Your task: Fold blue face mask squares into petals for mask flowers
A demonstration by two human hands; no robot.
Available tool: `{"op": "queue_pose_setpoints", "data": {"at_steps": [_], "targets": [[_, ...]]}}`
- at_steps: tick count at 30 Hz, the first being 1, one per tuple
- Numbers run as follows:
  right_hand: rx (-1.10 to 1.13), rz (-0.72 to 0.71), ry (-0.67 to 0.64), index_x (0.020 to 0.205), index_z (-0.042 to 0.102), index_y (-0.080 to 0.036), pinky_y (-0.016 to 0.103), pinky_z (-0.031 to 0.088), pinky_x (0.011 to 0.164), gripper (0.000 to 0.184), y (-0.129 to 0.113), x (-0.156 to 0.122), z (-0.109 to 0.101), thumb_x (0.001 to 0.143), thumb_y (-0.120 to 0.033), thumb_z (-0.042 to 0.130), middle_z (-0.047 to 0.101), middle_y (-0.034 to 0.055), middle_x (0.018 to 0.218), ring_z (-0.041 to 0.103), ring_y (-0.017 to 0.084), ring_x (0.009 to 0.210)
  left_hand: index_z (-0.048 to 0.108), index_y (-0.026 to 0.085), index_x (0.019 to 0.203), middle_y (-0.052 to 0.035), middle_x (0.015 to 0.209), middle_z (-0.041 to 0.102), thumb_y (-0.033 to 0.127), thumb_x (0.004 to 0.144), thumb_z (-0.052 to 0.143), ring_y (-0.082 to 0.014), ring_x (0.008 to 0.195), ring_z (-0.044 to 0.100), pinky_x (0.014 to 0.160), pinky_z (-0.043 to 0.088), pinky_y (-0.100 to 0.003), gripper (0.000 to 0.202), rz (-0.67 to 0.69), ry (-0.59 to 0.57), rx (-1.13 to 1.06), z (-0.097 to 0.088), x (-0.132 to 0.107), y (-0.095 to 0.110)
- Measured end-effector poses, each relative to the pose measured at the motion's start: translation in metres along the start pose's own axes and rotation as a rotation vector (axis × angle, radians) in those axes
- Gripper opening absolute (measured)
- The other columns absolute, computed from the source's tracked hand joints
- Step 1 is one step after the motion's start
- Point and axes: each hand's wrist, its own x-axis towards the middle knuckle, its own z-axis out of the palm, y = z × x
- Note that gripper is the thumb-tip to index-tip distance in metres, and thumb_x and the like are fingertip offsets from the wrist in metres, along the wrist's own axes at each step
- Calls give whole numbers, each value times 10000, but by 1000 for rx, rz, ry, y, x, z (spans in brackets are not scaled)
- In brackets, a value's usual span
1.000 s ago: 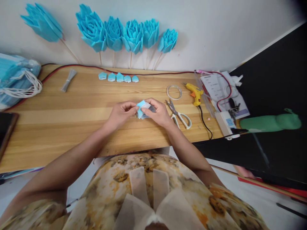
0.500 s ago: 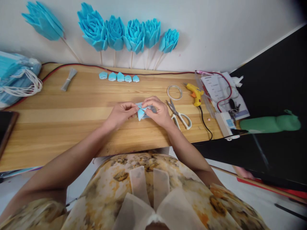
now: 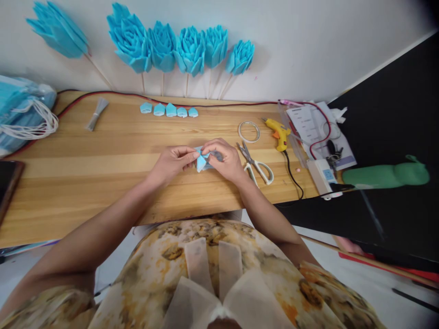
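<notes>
A small piece of light-blue fabric [image 3: 201, 164], partly folded, is pinched between my two hands just above the wooden table. My left hand [image 3: 174, 162] grips its left edge between thumb and fingertips. From the other side my right hand [image 3: 224, 159] holds the fabric with thumb and index finger, and its fingers hide part of it. Under the right hand shows a greyish-blue patch that I cannot make out fully. To the right of that hand lie scissors [image 3: 253, 161] with white handles. Several folded blue fabric petals [image 3: 171, 110] sit in a row behind the hands.
Several blue fabric flowers [image 3: 190, 49] on sticks lean against the wall. A tape roll [image 3: 239, 132], a yellow glue gun [image 3: 278, 132], papers [image 3: 306, 123] and a power strip [image 3: 320, 177] lie right. On the left are a bundle of thin strips [image 3: 97, 114] and bagged blue fabric [image 3: 17, 105].
The fingers have shifted slightly on the blue fabric, and its hanging corner looks a little changed in shape. Both hands keep their hold. The whole view has moved slightly.
</notes>
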Motion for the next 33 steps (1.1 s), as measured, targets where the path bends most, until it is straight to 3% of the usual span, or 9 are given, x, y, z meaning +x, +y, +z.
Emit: {"op": "queue_pose_setpoints", "data": {"at_steps": [8, 12, 16, 20, 24, 33], "targets": [[37, 49, -43, 857, 698, -231, 365, 522, 928, 168, -3, 0, -2, 895, -158, 552, 748, 30, 998, 681, 179, 964, 678, 162, 701, 12, 573, 582, 545, 702, 780, -77, 513, 459, 509, 378, -218, 396, 55, 37, 46, -1, 1, -3], [164, 230, -46, 1036, 698, -237, 343, 547, 883, 241, -8, -2, -6, 995, -352, 490, 748, 29, 1026, 697, 179, 957, 671, 161, 712, 12, 580, 579, 507, 733, 756, -77, 510, 452, 499, 370, -216, 357, 94, 80, 79, -1, 0, -2], [229, 324, -46, 1196, 669, -249, 327, 564, 826, 373, -9, -3, -6, 967, -508, 527, 743, 25, 997, 702, 176, 899, 659, 169, 689, 24, 570, 562, 453, 761, 741, -74, 510, 437, 504, 357, -212, 304, 134, 94, 113, 0, -2, 1], [182, 345, -55, 1208, 675, -247, 318, 562, 821, 350, -9, -3, -3, 887, -384, 646, 748, 17, 989, 695, 164, 873, 655, 174, 685, 32, 565, 551, 384, 789, 716, -79, 518, 449, 520, 369, -217, 242, 164, 93, 122, 2, -3, 2], [144, 341, -60, 1180, 697, -239, 305, 556, 820, 330, -9, -2, -1, 858, -286, 640, 750, 11, 979, 688, 151, 864, 656, 176, 694, 39, 551, 531, 334, 799, 680, -80, 515, 440, 519, 368, -217, 192, 172, 114, 111, 3, -3, 1], [203, 356, -96, 1219, 685, -248, 303, 572, 794, 348, -10, -4, -1, 907, -380, 608, 748, 19, 1019, 695, 155, 877, 671, 174, 753, 36, 567, 537, 348, 823, 668, -83, 509, 437, 512, 373, -219, 187, 212, 165, 143, 3, -1, -5]]}}
